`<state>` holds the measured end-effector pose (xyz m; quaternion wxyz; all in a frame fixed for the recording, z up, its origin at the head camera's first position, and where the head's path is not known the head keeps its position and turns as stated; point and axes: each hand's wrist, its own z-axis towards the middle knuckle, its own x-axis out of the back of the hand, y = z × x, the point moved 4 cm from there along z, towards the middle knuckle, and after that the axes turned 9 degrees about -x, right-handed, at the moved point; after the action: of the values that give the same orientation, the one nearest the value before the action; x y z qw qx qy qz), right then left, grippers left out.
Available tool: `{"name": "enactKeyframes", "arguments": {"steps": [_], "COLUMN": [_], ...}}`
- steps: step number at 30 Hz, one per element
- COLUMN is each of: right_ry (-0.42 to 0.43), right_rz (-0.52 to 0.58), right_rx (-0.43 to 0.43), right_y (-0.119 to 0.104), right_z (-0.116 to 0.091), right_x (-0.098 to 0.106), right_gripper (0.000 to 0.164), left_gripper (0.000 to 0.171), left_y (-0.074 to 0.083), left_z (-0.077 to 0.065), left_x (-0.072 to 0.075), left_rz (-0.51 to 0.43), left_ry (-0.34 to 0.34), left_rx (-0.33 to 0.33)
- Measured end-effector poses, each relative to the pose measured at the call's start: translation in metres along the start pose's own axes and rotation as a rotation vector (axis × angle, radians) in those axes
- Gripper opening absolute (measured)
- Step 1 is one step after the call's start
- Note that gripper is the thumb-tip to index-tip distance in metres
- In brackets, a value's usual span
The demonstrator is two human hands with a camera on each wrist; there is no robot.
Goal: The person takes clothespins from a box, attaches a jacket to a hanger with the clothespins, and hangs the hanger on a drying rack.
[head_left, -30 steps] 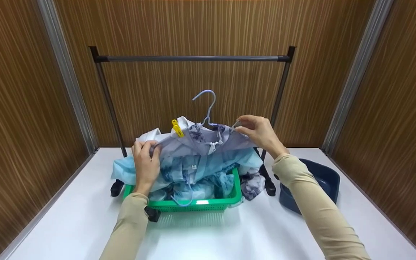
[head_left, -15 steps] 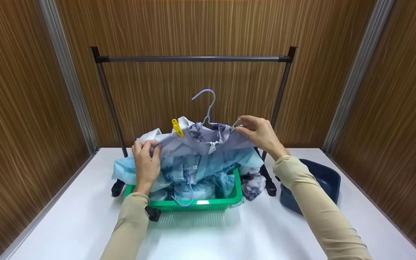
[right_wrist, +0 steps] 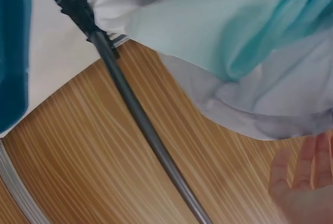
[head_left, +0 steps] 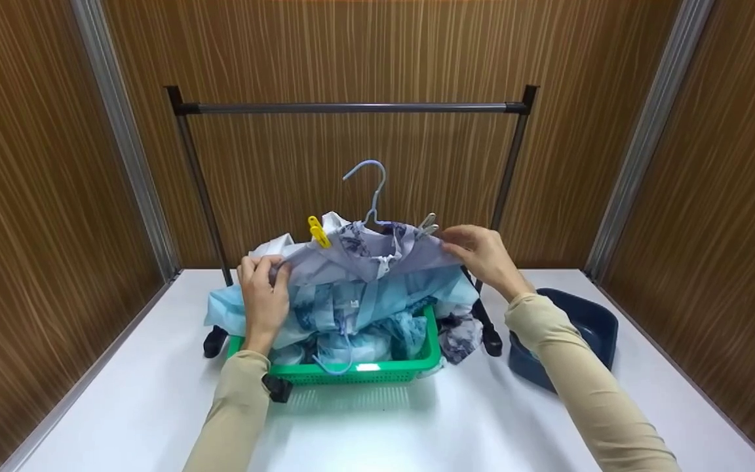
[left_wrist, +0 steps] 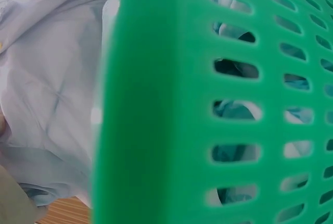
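A lavender top with a dark-patterned neckline is on a pale blue hanger, its hook upright. My left hand grips the top's left shoulder. At its right shoulder, the fingertips of my right hand touch the cloth; in the right wrist view several fingers extend beside the garment's edge. A yellow clothespin is clipped left of the neckline. A clear grey clothespin is clipped on the right, clear of my fingers.
Beneath the top, a green basket holds light blue clothing and another hanger. A black clothes rack stands behind. On the right sit a dark blue bin and a bunched patterned cloth.
My right hand has let go of the clear grey clothespin and moved slightly right and down to the top's shoulder. The hanger and top have shifted a little left.
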<state>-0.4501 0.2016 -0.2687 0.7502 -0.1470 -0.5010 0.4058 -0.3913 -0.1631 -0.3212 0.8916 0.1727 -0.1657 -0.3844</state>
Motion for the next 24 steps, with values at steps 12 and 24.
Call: {"name": "enactKeyframes", "arguments": {"steps": [12, 24], "right_ry": [0.010, 0.077], "right_rz": [-0.058, -0.054], "right_rx": [0.005, 0.041], "right_y": [0.019, 0.023], "right_z": [-0.010, -0.008], "right_x": [-0.001, -0.006], "right_gripper": [0.029, 0.021], "left_gripper": [0.013, 0.012], "left_y": [0.001, -0.001], "left_z": [0.001, 0.000], "left_x": [-0.002, 0.002], "left_rz": [-0.018, -0.025], "left_ry": [0.007, -0.002], "left_rx": [0.020, 0.049]}}
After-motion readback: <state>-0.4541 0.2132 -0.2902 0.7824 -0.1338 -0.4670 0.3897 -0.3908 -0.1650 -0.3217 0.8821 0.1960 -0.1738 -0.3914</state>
